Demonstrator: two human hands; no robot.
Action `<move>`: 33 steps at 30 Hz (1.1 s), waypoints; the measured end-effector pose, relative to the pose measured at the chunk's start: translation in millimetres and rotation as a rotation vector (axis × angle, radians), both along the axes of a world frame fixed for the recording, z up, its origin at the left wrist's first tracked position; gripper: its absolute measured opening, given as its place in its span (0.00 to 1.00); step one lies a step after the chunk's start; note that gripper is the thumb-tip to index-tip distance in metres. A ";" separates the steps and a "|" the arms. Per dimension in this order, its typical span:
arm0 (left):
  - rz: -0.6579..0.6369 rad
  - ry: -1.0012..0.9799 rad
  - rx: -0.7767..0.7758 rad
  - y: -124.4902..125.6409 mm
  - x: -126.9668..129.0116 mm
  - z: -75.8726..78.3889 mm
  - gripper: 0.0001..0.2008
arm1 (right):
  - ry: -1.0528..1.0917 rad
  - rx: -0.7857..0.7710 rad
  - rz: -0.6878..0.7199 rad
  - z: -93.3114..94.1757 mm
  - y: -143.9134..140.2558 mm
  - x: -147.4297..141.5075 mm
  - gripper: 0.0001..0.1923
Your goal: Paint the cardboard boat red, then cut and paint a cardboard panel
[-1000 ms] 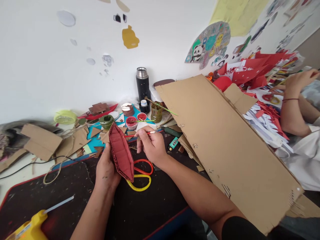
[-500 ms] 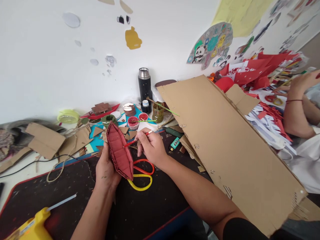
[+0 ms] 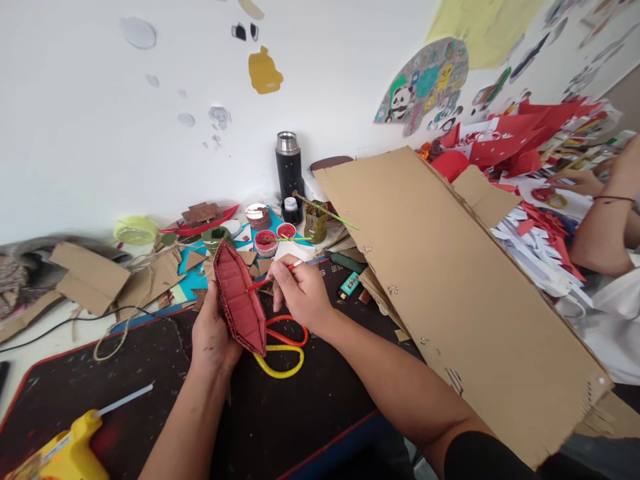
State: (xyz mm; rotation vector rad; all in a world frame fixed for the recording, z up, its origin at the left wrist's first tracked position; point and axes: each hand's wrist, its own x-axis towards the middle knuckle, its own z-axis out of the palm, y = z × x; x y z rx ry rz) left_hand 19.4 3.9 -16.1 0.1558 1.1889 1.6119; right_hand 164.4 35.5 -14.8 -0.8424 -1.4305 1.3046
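My left hand (image 3: pixel 215 337) is closed around the lower left side of a boat-shaped piece of corrugated cardboard (image 3: pixel 239 293) painted dull red, holding it tilted with its inside facing me. In my right hand (image 3: pixel 304 297) a thin red paintbrush (image 3: pixel 260 284) is pinched between thumb and fingers, its tip at the inner surface of the boat. Under the boat lie scissors (image 3: pixel 283 375) with one yellow and one red handle loop; their blades are hidden. Behind my hands stand open pots of red paint (image 3: pixel 266 244) and a brown paint jar (image 3: pixel 258 217).
A large cardboard sheet (image 3: pixel 465 293) slants across the right side. A yellow glue gun (image 3: pixel 75 450) lies at front left on the dark mat (image 3: pixel 135 380). A black flask (image 3: pixel 289 167) stands against the wall. At far right another person's arm (image 3: pixel 603 233) is near red and white paper scraps.
The view has shifted very slightly. Both hands keep their hold, and the brush tip remains at nearly the same spot inside the boat.
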 end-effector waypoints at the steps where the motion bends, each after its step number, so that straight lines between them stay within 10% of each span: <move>1: 0.004 0.003 0.003 0.1 -0.3 0.5 0.17 | 0.003 0.003 -0.004 -0.1 0.0 0.1 0.24; 33: 0.006 -0.066 0.076 3.1 -9.9 -3.4 0.22 | -0.057 0.038 0.152 7.1 -9.8 2.1 0.23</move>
